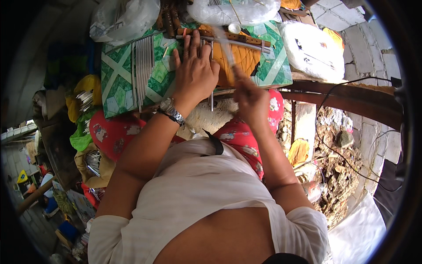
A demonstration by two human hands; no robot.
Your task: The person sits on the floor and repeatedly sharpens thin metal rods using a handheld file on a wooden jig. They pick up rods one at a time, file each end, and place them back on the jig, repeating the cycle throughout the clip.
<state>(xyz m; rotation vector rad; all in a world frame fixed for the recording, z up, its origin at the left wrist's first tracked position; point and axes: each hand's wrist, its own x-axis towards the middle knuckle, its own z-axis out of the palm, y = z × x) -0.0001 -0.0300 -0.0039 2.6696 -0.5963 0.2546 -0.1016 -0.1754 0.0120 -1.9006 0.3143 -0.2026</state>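
Observation:
My left hand [195, 75] lies with its fingers spread on the green patterned tabletop [116, 88], a watch at its wrist. A thin metal rod [212, 101] runs alongside it and sticks out past the near edge. My right hand [250, 97] is closed around a long tool [226, 48] whose pale, blade-like front part is smeared by motion. Beyond the fingertips lie a brown strip with holes [237, 40] and a silver tube [255, 46]. Orange cloth [237, 64] is spread beneath the tool. Left of my left hand, several thin metal rods [143, 72] lie side by side.
Clear plastic bags [125, 20] sit at the far left, with a white bag [312, 50] at the right. A small white round container [234, 28] stands behind the strip. Bundled rods [85, 101] fill bags at left. A dark cable [327, 94] hangs at right.

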